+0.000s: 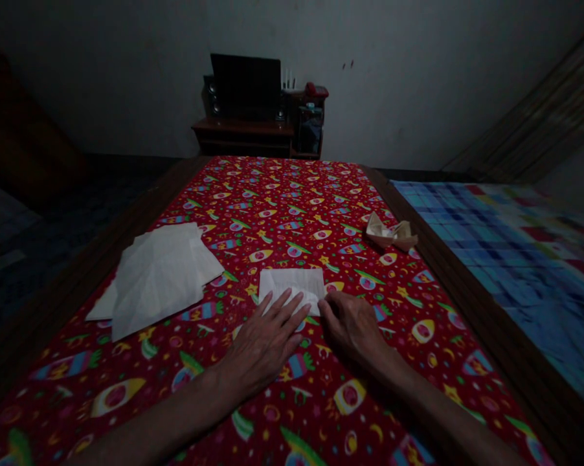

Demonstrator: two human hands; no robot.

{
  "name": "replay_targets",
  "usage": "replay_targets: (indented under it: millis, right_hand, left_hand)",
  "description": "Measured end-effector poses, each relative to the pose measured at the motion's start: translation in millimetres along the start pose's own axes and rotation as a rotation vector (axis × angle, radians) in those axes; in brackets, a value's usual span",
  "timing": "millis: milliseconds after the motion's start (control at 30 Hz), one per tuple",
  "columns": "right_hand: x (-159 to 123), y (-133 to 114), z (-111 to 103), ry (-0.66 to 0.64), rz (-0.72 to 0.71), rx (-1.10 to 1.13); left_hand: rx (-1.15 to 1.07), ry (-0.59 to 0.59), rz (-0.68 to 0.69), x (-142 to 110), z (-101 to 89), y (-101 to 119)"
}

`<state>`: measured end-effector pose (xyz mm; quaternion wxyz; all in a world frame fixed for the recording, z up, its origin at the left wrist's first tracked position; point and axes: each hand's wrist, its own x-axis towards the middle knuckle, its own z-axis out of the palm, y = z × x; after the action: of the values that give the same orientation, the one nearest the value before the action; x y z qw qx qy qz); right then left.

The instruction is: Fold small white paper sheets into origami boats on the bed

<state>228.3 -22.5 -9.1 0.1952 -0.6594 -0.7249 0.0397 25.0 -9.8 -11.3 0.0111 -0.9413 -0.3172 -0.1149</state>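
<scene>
A small folded white paper (294, 283) lies on the red patterned tablecloth (282, 213) in front of me. My left hand (265, 340) rests flat with fingers stretched out, the fingertips on the paper's near left edge. My right hand (353, 323) lies beside it with fingers curled down, pressing the paper's near right corner. A stack of larger creased white sheets (158, 275) sits to the left of my hands. A folded paper boat shape (392, 234) in tan and white rests at the right side of the cloth.
The table has a dark wooden rim (460, 285). A blue checked mat (520, 259) covers the surface to the right. At the far wall stands a low wooden cabinet (246, 133) with a dark screen (246, 84) and speakers. The room is dim.
</scene>
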Motion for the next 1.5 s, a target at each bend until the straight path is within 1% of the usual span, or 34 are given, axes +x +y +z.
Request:
replay_targets:
  millis: [367, 633, 900, 1033, 1233, 1500]
  right_hand:
    - [2.6, -4.3, -1.8, -0.025, 0.032, -0.054]
    - [4.2, -6.6, -4.3, -0.026, 0.035, -0.060]
    - [2.6, -1.9, 0.3, -0.008, 0.001, -0.057]
    - [2.4, -2.6, 0.1, -0.007, 0.010, -0.053]
    - [3.0, -3.7, 0.2, -0.007, 0.015, -0.057]
    - [2.8, -3.3, 2.4, 0.002, 0.018, -0.091]
  left_hand:
    - [-0.001, -0.043, -0.027, 3.3, -0.7, -3.4]
    - [-0.032, -0.023, -0.037, 5.2, -0.2, -5.4]
    - [-0.044, -0.049, -0.048, 5.6, -2.2, -5.3]
    - [-0.037, -0.041, -0.055, 5.7, -2.2, -4.4]
    - [-0.026, 0.019, -0.076, 3.2, -1.1, -2.0]
    - [-0.041, -0.005, -0.092, 4.0, -3.0, -1.3]
